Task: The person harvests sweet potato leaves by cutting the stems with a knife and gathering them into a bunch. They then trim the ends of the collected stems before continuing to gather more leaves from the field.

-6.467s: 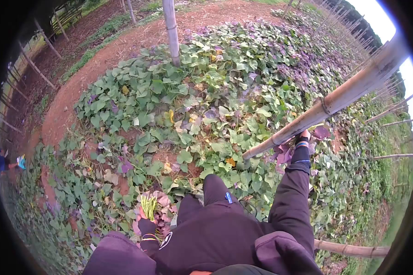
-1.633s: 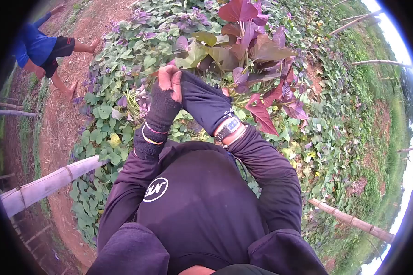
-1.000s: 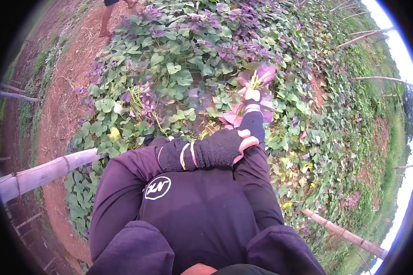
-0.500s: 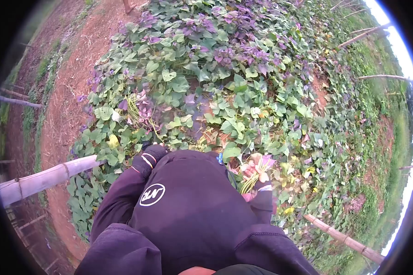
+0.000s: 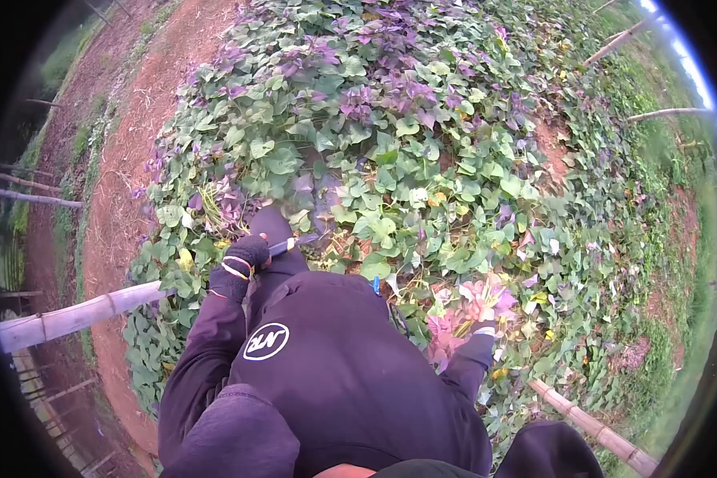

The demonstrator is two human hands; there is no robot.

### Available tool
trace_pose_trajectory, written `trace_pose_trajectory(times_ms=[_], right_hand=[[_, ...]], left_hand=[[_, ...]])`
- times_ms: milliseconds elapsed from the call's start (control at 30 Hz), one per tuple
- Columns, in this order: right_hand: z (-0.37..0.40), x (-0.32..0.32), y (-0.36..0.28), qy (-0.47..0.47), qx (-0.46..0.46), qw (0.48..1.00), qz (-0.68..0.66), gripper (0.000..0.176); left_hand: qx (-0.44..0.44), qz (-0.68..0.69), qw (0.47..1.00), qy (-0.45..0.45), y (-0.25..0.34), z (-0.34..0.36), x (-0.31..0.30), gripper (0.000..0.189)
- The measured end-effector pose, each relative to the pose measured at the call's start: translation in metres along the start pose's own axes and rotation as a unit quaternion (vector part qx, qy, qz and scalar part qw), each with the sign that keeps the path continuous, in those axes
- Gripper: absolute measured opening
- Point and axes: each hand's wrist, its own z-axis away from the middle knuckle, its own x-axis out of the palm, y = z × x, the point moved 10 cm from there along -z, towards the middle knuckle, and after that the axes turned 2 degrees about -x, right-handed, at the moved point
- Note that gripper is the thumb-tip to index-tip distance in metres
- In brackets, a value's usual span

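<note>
My left hand (image 5: 247, 253), in a dark glove with light bands at the wrist, is closed around the handle of a knife (image 5: 283, 246). Its dark blade points right, over my dark trouser leg. Out to the right, my right hand (image 5: 481, 307) is closed on a bunch of leafy vine cuttings (image 5: 446, 336) with pinkish-purple leaves. Leaves partly cover its fingers. Low green vines (image 5: 382, 231) grow thickly around both hands. Beyond my left hand, another bundle of cut vines (image 5: 215, 209) with pale stems lies on the foliage.
A bamboo pole (image 5: 84, 315) reaches in from the left toward my left arm. Another pole (image 5: 593, 426) slants across the lower right. A reddish dirt path (image 5: 147, 119) runs along the left of the bed, and more poles stand along the right edge.
My left hand has moved up and away from my body, bringing the knife into view. My right hand has shifted right with the vine cuttings. My leg now shows beside the left hand.
</note>
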Motion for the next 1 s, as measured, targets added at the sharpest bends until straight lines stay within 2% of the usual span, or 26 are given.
trace_pose_trajectory(times_ms=[33,100,133,167,233,267,300,333,367,400,433,500,567,633,667,700,733,800,833,900,933,1000], right_hand=[[0.002,-0.005,0.001,0.003,0.010,1.000,0.002,0.018],[0.002,-0.004,0.011,0.008,0.035,0.999,-0.004,0.018],[0.003,0.006,0.021,0.005,0.051,0.999,-0.003,0.018],[0.005,0.014,0.031,0.008,0.067,0.998,-0.006,0.018],[0.008,0.042,0.055,0.026,0.104,0.994,-0.012,0.018],[0.013,0.054,0.061,0.054,0.102,0.993,-0.027,0.020],[0.023,0.056,0.070,0.135,0.145,0.979,0.057,0.014],[-0.004,0.076,0.131,0.060,0.174,0.979,-0.090,0.016],[0.005,0.089,0.151,0.069,0.194,0.972,-0.114,0.018],[0.017,0.102,0.163,0.087,0.211,0.964,-0.137,0.020],[0.026,0.115,0.179,0.106,0.227,0.955,-0.161,0.023],[0.037,0.133,0.213,0.125,0.246,0.934,-0.227,0.029],[0.014,0.139,0.305,0.081,0.259,0.898,-0.347,0.036],[0.107,0.152,0.177,0.257,0.237,0.889,-0.295,0.024],[0.141,0.159,0.130,0.334,0.289,0.840,-0.316,0.016],[0.160,0.160,0.080,0.373,0.229,0.835,-0.334,0.025],[0.156,0.144,0.068,0.394,0.190,0.826,-0.356,0.022],[0.154,0.111,0.024,0.451,0.093,0.805,-0.373,0.022],[0.159,0.100,-0.028,0.486,0.038,0.792,-0.368,0.025],[0.153,0.092,-0.134,0.482,-0.089,0.772,-0.405,0.027],[0.140,0.089,-0.176,0.470,-0.117,0.771,-0.414,0.026],[0.096,0.088,-0.254,0.417,-0.177,0.775,-0.441,0.025]], left_hand=[[0.023,0.044,0.998,0.034,-0.002,0.002,-0.012,0.058],[-0.004,0.176,0.983,0.051,-0.020,0.003,-0.034,0.058],[0.011,0.242,0.968,0.069,-0.041,-0.020,-0.026,0.059],[0.022,0.273,0.960,0.058,-0.045,-0.024,-0.033,0.056],[0.056,0.298,0.941,0.151,-0.063,-0.055,-0.050,0.052],[0.020,0.403,0.913,0.052,-0.068,-0.076,-0.042,0.051],[0.051,0.460,0.885,0.044,-0.070,-0.098,-0.049,0.049],[0.087,0.446,0.890,0.044,-0.070,-0.121,-0.064,0.052],[0.124,0.432,0.892,0.044,-0.070,-0.148,-0.081,0.054],[0.166,0.416,0.894,0.009,-0.070,-0.183,-0.088,0.060],[0.161,0.410,0.896,-0.052,-0.062,-0.192,-0.113,0.062],[0.259,0.310,0.914,0.032,-0.060,-0.239,-0.160,0.060],[0.185,0.313,0.929,-0.070,-0.062,-0.261,-0.193,0.058],[0.178,0.283,0.942,-0.037,-0.064,-0.283,-0.229,0.052],[0.170,0.269,0.948,-0.024,-0.066,-0.303,-0.235,0.044],[0.163,0.256,0.953,-0.010,-0.065,-0.323,-0.240,0.037],[0.164,0.256,0.952,-0.018,-0.059,-0.333,-0.246,0.037],[0.222,0.301,0.927,-0.013,-0.029,-0.337,-0.262,0.029],[0.221,0.300,0.928,-0.019,-0.015,-0.342,-0.260,0.029],[0.262,0.325,0.907,0.062,0.021,-0.344,-0.277,0.028],[0.265,0.261,0.925,0.072,0.039,-0.352,-0.271,0.032],[0.290,0.230,0.922,0.114,0.076,-0.363,-0.262,0.033]])
